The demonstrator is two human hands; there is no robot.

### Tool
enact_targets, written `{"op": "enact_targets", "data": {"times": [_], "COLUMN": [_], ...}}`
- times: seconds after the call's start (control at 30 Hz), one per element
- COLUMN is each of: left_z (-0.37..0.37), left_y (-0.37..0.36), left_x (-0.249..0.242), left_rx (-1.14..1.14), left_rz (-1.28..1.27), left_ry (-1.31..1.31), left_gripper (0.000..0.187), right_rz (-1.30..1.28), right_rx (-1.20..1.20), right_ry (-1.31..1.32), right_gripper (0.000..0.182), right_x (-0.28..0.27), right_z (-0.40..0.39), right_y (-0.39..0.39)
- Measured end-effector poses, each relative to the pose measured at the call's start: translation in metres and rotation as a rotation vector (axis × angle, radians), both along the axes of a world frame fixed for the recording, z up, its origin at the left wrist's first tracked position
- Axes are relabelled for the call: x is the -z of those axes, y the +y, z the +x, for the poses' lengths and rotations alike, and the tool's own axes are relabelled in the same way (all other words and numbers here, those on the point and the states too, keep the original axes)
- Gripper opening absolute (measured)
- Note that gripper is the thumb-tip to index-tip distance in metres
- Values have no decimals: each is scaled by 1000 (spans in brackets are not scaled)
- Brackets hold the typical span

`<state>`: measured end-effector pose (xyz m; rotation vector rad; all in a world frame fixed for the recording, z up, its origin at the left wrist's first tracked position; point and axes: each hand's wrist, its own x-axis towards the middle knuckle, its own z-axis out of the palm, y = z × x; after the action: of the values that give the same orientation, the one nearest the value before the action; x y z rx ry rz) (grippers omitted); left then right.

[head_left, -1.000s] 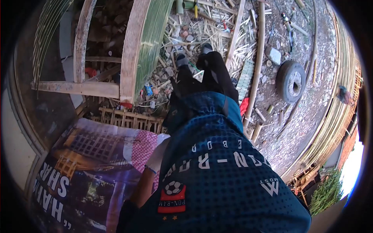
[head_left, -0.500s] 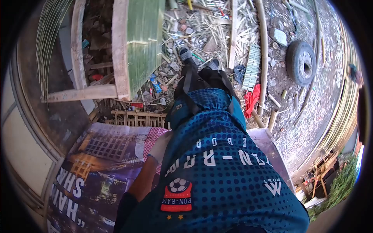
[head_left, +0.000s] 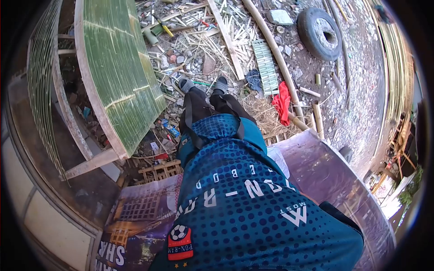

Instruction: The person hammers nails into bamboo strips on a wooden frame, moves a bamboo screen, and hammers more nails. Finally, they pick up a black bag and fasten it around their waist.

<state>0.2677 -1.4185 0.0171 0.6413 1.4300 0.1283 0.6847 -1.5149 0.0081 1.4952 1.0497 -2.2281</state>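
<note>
Neither of my hands shows. My right sleeve point(head_left: 341, 217) ends at the right of my teal jersey point(head_left: 235, 217), with only a sliver of skin beside it. I sit on a printed banner sheet point(head_left: 330, 167), legs stretched forward and feet point(head_left: 220, 84) on the littered ground. To my left front, a flattened green bamboo sheet point(head_left: 115, 67) leans along a wooden frame point(head_left: 92, 163). Thin green strips point(head_left: 40, 90) hang over the frame's far side.
Bamboo offcuts point(head_left: 237, 43) litter the ground ahead, near a yellow-handled tool point(head_left: 167, 30). A long bamboo pole point(head_left: 273, 47) passes a red cloth point(head_left: 282, 103) and a woven green strip panel point(head_left: 266, 67). A tire point(head_left: 319, 34) lies further right. Bamboo lengths point(head_left: 398, 58) line the far right.
My view has swung, so the frame and tire have shifted left. My left forearm, seen earlier beside my body, is out of sight. More of the banner on my right shows.
</note>
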Motion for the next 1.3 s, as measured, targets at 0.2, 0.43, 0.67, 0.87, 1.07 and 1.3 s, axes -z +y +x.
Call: {"op": "enact_targets", "data": {"times": [0.2,0.43,0.67,0.87,1.07,1.3], "left_z": [-20,31,28,28,36,81], "left_y": [-10,55,63,72,92,127], "left_x": [32,-29,-29,-29,-30,-57], "left_rx": [72,223,366,455,570,764], "left_rz": [248,40,137,208,322,650], "left_ry": [50,16,100,154,203,159], "left_gripper": [32,26,21,17,13,15], "right_rz": [199,1002,833,936,766,608], "right_rx": [-35,337,157,-72,-167,-89], "right_ry": [-172,-106,-4,-189,-211,-145], "right_gripper": [34,18,27,27,35,44], "right_x": [-15,-53,-57,-62,-71,-75], "right_z": [24,2,-10,-22,-8,24], "right_y": [21,149,166,171,172,159]}}
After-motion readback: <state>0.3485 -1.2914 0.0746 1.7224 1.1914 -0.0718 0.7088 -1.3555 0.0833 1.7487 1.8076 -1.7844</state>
